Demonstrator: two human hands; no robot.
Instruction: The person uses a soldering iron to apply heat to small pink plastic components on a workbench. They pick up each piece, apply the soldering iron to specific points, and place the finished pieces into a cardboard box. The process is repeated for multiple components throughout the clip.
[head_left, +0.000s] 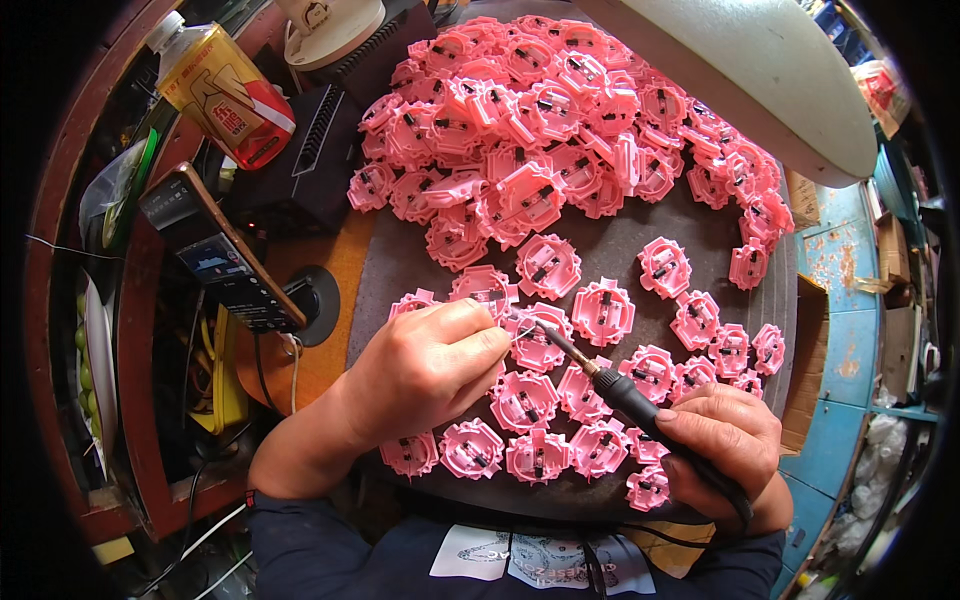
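Note:
My right hand (725,438) is wrapped round the black handle of a soldering iron (632,402), which slants up and to the left. Its metal tip reaches a pink plastic housing (541,340) with small black parts inside. Close beside that tip, my left hand (432,362) is closed in a pinch, and a thin silvery wire (522,330), seemingly solder, shows at its fingertips. More pink housings, such as one at the front (538,455) and one to the right (603,312), lie spread around both hands. My left hand partly hides a few of them.
A large heap of pink housings (530,110) covers the far side of the dark work mat (400,260). A lamp head (760,80) overhangs the far right. On the left are a phone (225,255) on a stand, a drink bottle (230,100) and a black box (300,150).

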